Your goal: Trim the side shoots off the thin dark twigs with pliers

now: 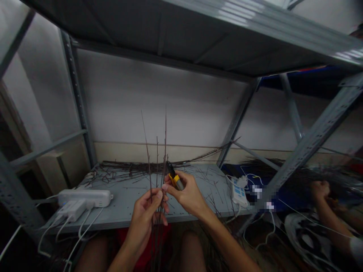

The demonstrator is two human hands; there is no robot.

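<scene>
Several long thin dark twigs (157,162) stand nearly upright in front of me, with my left hand (148,209) closed around their lower part. Close beside it, my right hand (187,190) grips pruning shears (178,182) with yellow and grey handles and a black upper end. The fingertips of my right hand also meet the twigs just above my left hand. The shears' tip points up, next to the twigs; whether it touches them I cannot tell. Behind the hands, a pile of dark twigs (133,168) lies along the back of the grey shelf (119,207).
On the shelf's left sits a white power strip (98,197) with plugs and cables; another power strip (238,192) is at the right edge. Metal posts (75,94) and an upper shelf (170,41) frame the space. At far right, another person's hand (321,189) is near more twigs.
</scene>
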